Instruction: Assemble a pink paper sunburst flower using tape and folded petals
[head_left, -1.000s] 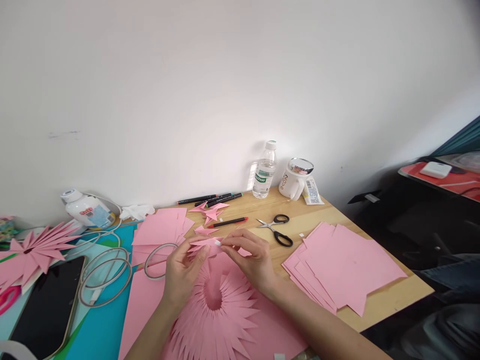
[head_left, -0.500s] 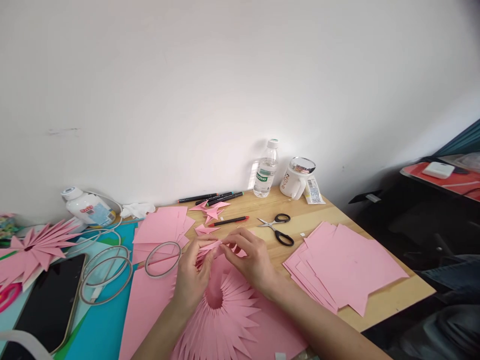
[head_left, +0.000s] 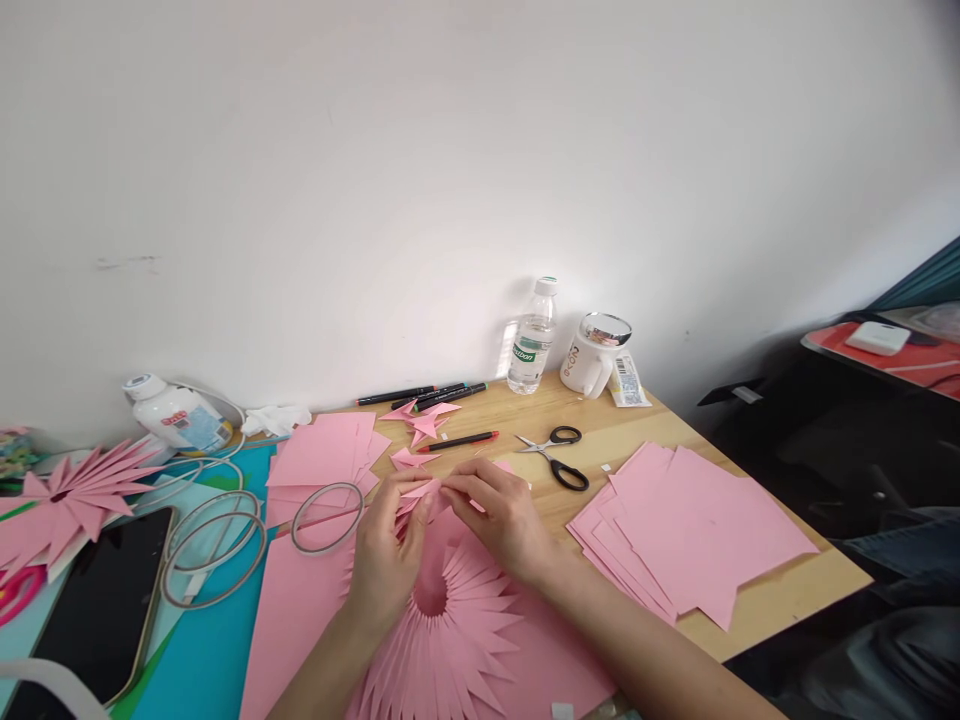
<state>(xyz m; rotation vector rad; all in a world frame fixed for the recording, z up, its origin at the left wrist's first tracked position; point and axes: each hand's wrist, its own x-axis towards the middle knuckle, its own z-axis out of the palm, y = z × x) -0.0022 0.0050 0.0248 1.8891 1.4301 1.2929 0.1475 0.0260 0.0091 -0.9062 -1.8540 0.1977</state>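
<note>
A large pink paper wreath of pointed folded spikes lies on the wooden table in front of me. My left hand and my right hand meet at its far edge. Both pinch one small folded pink paper spike between their fingertips, just above the wreath's ring. The fingers of both hands are closed on it.
A stack of pink sheets lies right, black scissors and a red-tipped marker beyond my hands. More markers, a water bottle and a white mug stand by the wall. Left: metal rings, a phone, another pink wreath.
My left hand has shifted slightly right and closer to my right hand. The small pink spike has come down nearer to the wreath's edge.
</note>
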